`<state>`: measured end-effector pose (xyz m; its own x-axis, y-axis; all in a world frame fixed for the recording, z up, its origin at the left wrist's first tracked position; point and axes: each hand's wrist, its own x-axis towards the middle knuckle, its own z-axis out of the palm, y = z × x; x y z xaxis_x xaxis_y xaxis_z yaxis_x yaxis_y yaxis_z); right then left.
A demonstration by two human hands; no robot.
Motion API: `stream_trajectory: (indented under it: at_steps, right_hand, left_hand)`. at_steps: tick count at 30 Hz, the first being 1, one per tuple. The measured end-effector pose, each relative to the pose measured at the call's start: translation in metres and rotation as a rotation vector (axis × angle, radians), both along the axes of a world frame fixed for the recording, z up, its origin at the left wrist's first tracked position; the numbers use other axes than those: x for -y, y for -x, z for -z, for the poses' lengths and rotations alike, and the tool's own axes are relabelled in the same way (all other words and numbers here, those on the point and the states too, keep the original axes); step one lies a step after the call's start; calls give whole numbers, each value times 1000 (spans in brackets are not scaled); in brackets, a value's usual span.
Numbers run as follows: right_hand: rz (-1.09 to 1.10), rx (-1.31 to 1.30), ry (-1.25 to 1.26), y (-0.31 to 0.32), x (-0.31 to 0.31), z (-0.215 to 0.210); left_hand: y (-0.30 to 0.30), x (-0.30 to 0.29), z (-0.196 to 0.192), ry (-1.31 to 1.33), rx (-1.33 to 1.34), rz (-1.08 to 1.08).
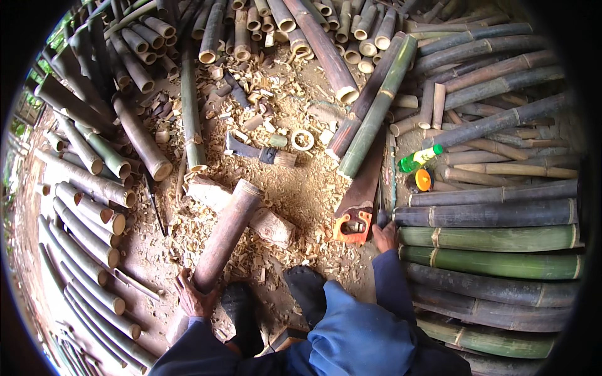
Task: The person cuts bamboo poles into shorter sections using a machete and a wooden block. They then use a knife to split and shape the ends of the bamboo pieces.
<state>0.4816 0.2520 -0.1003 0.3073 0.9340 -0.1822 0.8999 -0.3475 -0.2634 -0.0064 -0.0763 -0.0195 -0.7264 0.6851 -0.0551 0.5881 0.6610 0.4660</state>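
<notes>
My left hand [195,296] is wrapped round the near end of a short, thick brown bamboo section [227,235]. The section slants away from me, its far part resting across a pale wooden log [273,227]. On the right, my right hand [385,237] closes on the dark handle of a slim tool [382,217]; a thin blade seems to run away from it, but its exact kind is unclear. Just left of that hand lies a hand saw with an orange handle [352,228], its blade partly under a green bamboo pole [379,106].
A hatchet [260,152] lies on the chip-strewn ground beyond the log, beside a pale bamboo ring [302,140]. A green bottle [420,158] and an orange-topped container [423,180] stand right. Bamboo poles [495,219] are stacked right, left and behind. My dark-covered feet [305,289] are near.
</notes>
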Motion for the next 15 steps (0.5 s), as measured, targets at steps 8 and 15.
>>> stream_trajectory:
  at_steps: [8, 15]
  right_hand:
    - [429, -733, -271, 33, 75, 4]
    - [221, -419, -46, 30, 24, 48]
  left_hand:
    - [-3, -7, -11, 58, 33, -14]
    - [0, -4, -13, 92, -43, -57]
